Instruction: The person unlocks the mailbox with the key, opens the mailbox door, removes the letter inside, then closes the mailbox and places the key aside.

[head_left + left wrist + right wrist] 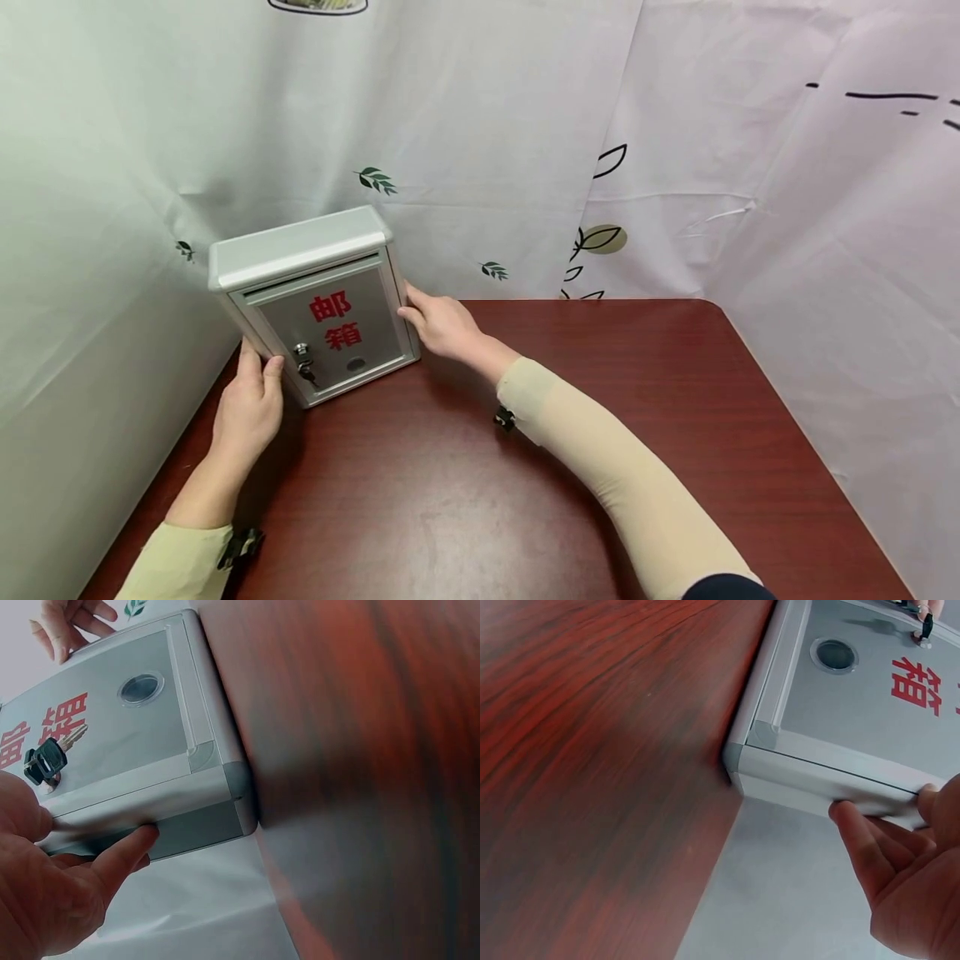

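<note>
A silver metal mailbox with red characters on its door stands at the back left of the table, turned at an angle. Its door carries a lock with keys hanging from it, and a small round window lower down. My left hand holds the left side, thumb near the front edge and fingers along the side panel. On the opposite side, my right hand grips in the same way. The far fingertips are partly hidden in the head view.
The dark red wooden table reaches to the right and toward me. White cloth walls with printed leaves close in the back and both sides, the left one near the mailbox. Black camera mounts sit at my cuffs.
</note>
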`<state>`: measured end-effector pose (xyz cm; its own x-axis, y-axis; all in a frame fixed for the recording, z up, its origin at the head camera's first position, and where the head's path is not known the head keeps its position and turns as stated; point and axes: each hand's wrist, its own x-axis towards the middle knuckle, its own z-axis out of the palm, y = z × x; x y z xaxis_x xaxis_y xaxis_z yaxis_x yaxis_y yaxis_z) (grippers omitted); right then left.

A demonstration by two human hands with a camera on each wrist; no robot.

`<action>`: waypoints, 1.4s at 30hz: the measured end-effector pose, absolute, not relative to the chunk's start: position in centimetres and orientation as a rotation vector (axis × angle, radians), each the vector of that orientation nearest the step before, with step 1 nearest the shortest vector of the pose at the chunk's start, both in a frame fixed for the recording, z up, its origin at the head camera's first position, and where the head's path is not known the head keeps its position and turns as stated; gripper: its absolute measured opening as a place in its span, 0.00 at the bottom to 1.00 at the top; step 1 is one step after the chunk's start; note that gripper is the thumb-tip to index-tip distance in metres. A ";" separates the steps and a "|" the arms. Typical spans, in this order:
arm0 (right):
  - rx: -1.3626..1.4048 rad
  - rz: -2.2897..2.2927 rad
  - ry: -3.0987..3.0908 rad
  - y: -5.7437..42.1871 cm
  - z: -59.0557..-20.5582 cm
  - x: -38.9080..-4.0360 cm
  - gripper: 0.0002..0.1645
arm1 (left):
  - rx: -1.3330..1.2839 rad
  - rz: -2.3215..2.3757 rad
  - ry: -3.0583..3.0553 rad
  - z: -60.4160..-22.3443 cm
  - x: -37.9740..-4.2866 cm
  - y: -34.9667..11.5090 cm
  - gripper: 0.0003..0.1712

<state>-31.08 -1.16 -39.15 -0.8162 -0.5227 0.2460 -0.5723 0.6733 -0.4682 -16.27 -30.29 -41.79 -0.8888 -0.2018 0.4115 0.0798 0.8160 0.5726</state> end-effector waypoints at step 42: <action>0.673 0.769 -2.690 12.3 -39.4 -27.0 0.17 | -0.302 -0.946 -2.590 -42.3 -21.0 -21.1 0.40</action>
<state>-26.99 12.27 -39.39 -0.8580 -0.3600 0.3665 -0.4993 0.7520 -0.4303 -21.01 -21.13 -42.29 -0.9102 0.0736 0.4075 0.3190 0.7521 0.5767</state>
